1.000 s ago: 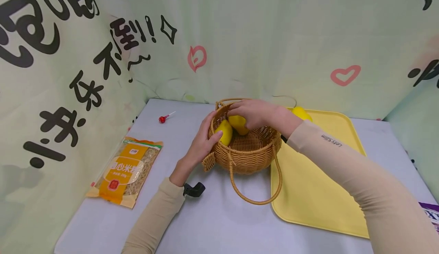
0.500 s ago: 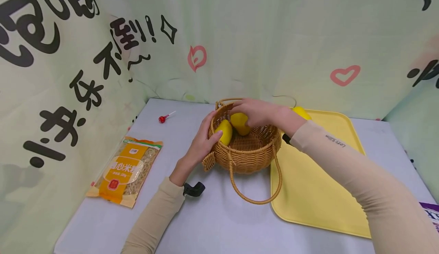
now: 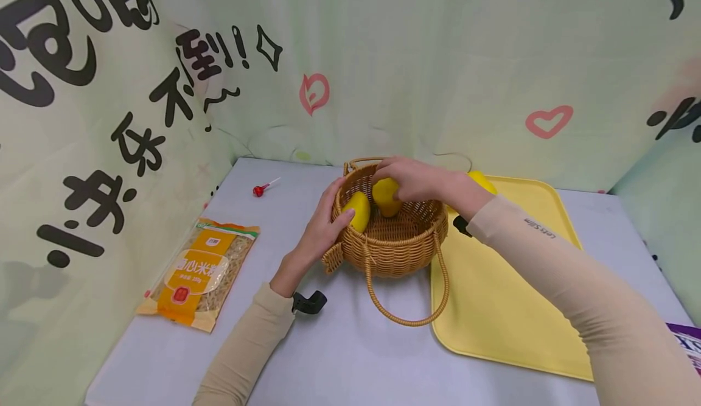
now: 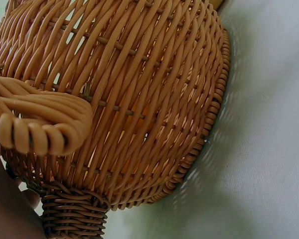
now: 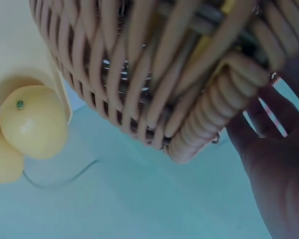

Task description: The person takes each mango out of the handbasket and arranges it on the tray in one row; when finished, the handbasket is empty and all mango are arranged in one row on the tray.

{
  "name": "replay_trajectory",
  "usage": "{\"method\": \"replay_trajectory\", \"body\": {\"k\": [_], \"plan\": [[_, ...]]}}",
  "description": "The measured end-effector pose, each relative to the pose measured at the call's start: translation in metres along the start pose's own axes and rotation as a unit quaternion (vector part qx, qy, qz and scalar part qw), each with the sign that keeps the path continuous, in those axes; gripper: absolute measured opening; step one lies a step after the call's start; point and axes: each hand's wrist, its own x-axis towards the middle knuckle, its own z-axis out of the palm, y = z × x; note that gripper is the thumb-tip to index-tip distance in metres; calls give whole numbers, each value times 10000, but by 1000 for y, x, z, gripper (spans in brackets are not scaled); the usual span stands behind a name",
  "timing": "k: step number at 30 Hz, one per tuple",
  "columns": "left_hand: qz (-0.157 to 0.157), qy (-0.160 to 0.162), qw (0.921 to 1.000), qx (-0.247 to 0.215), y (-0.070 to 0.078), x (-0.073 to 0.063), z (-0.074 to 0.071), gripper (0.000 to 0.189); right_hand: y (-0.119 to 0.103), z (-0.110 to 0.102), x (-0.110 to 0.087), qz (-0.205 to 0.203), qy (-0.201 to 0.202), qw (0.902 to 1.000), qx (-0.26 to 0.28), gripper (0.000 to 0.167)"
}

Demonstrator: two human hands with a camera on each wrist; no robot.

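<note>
A round wicker basket (image 3: 400,254) stands on the table in the head view, its rope-like handle hanging toward the front. My left hand (image 3: 320,226) grips its left rim, thumb over the edge. Two yellow mango-like fruits are inside: one yellow fruit (image 3: 358,211) lies by my left thumb, and my right hand (image 3: 413,179) reaches over the far rim and holds the other yellow fruit (image 3: 386,198). Its fingertips are partly hidden. The left wrist view is filled by the basket's woven side (image 4: 134,99). In the right wrist view, my right hand (image 5: 279,144) is beside the basket rim.
A yellow tray (image 3: 509,308) lies right of the basket, under my right forearm. More yellow fruit (image 3: 482,182) sits at its back. To the left are a packaged bag (image 3: 202,272) and a red lollipop (image 3: 260,191). A purple package (image 3: 684,342) shows at the right edge.
My right hand and the fruit it holds have shifted slightly right inside the basket, away from the other fruit. The left hand and basket have stayed nearly still.
</note>
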Motion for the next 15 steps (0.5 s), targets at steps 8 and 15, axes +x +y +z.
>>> {"method": "replay_trajectory", "body": {"k": [8,15], "plan": [[4,19,10000,9,-1,1,1,72,4,2,-2,-54,157,9998,52,51],[-29,40,10000,14,-2,1,1,71,4,0,-3,46,152,9999,-61,50]]}}
